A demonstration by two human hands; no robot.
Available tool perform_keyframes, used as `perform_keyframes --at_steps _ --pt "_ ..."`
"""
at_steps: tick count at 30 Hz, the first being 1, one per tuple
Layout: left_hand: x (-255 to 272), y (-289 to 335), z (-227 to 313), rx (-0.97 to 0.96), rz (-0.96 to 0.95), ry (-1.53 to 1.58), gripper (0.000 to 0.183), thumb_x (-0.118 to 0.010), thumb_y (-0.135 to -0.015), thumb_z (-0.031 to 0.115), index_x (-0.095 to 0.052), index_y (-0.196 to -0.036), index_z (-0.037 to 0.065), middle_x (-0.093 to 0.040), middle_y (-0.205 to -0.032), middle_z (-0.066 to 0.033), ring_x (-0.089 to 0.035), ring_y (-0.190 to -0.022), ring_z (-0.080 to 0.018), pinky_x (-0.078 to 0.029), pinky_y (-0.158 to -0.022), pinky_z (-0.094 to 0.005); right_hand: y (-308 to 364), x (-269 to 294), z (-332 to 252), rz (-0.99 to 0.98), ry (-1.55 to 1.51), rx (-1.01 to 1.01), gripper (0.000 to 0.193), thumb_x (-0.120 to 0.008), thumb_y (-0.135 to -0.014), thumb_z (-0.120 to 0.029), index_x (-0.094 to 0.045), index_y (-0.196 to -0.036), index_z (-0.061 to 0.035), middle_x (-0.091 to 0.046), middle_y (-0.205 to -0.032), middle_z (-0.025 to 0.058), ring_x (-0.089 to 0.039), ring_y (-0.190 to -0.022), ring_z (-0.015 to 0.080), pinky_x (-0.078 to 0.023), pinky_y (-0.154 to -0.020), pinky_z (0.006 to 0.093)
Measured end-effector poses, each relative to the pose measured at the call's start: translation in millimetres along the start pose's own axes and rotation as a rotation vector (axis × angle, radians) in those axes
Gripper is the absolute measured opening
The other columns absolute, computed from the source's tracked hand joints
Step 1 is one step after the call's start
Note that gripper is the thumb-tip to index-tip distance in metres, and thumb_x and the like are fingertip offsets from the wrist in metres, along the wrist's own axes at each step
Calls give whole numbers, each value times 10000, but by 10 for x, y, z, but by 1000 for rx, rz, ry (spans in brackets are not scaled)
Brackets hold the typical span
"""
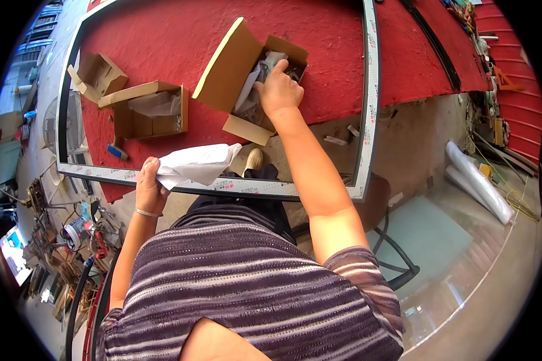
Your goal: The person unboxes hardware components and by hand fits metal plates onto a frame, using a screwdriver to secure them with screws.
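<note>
At the near edge of a large frame (247,189), my left hand (147,183) is closed on one end of a white wrapped packet (196,165). What the wrapping holds is hidden. Farther off and to the right, my right hand (281,90) reaches into an open cardboard box (226,66). Its thumb and forefinger lie against a greyish plastic bag (272,60), and the other fingers curl down out of sight. More plastic-wrapped pieces sit inside, too crowded to make out.
A second open box (147,129) with plastic inside and a small opened carton (105,75) stand on the red table (156,36). A blue-handled brush (117,150) lies near them. Tools clutter the floor at left; plastic-wrapped rolls (479,183) and a glass sheet (430,240) lie right.
</note>
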State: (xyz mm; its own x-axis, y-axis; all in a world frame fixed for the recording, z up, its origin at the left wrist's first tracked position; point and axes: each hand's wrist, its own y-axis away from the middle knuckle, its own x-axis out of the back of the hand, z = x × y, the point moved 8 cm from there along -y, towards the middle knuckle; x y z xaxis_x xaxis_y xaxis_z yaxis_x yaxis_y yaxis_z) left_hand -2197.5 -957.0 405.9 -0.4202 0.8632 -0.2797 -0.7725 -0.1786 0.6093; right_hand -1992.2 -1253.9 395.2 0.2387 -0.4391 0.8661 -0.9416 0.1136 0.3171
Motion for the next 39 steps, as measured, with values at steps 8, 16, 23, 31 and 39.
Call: perform_keyframes --at_steps 8,16,23,31,39 --pt "145 -12 -49 -33 2 15 147 -517 -958 242 -495 -848 146 -562 -658 9 -414 -401 -44 -292 -328 -186 -75 -75 327 100 -251 61 636 -774 -708 -254 -395 -1160 -18 -647 -990 248 -647 -934 394 -505 -827 466" --pt "283 2 -60 -15 32 65 164 -524 -958 250 -487 -834 150 -558 -696 13 -448 -468 -51 -331 -373 -193 -187 -78 579 -404 -1528 -117 354 -718 -803 -26 -514 -1090 10 -642 -862 92 -616 -670 135 -500 -547 254" --pt "332 -22 -56 -21 0 94 148 -514 -954 243 -496 -844 146 -558 -660 11 -418 -402 -47 -299 -330 -185 -152 -94 516 -428 -1490 -52 228 -668 -854 -19 -545 -1045 -37 -619 -765 24 -558 -601 78 -417 -512 194" --pt "364 -47 -5 -21 -1 87 137 -523 -953 241 -500 -853 150 -557 -661 13 -406 -400 -50 -289 -333 -190 59 225 369 100 -596 342 305 -640 -789 6 -590 -1088 -30 -679 -868 89 -647 -783 167 -520 -737 301" --pt "303 -57 -24 43 8 89 117 -521 -962 242 -512 -883 156 -558 -696 28 -430 -435 -42 -289 -338 -181 152 439 686 101 -1266 114 290 -581 -866 36 -595 -1153 1 -661 -1010 107 -631 -766 146 -547 -678 277"
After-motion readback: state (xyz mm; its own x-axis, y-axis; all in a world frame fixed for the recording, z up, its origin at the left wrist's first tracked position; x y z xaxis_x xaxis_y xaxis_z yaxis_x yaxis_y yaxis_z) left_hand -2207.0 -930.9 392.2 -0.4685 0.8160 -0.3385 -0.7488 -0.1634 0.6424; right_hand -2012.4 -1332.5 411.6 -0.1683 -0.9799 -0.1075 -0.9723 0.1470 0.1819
